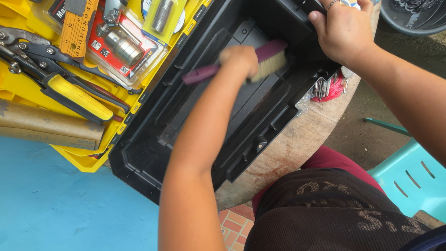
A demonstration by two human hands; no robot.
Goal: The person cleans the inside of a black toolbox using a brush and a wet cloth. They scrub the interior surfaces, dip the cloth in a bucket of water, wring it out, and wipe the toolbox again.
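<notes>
My left hand [239, 58] is closed around a purple-handled brush [269, 58] with pale bristles. The bristles rest on the floor of an open black plastic toolbox [153, 158]. My left forearm reaches in from the bottom across the box's near wall. My right hand [341, 30], with a ring on one finger, grips the box's far right rim from above. The box lies tilted across a round wooden table [297, 139].
Left of the box, a yellow tray [79, 160] holds black-and-yellow snips [69, 90], a folding ruler [76, 28], blister-packed fittings [123, 46] and a brown roll [46, 123]. A small bag of nails [327, 88] lies by the box. A turquoise chair [411, 179] stands at the right and a grey basin [411, 18] at the top right.
</notes>
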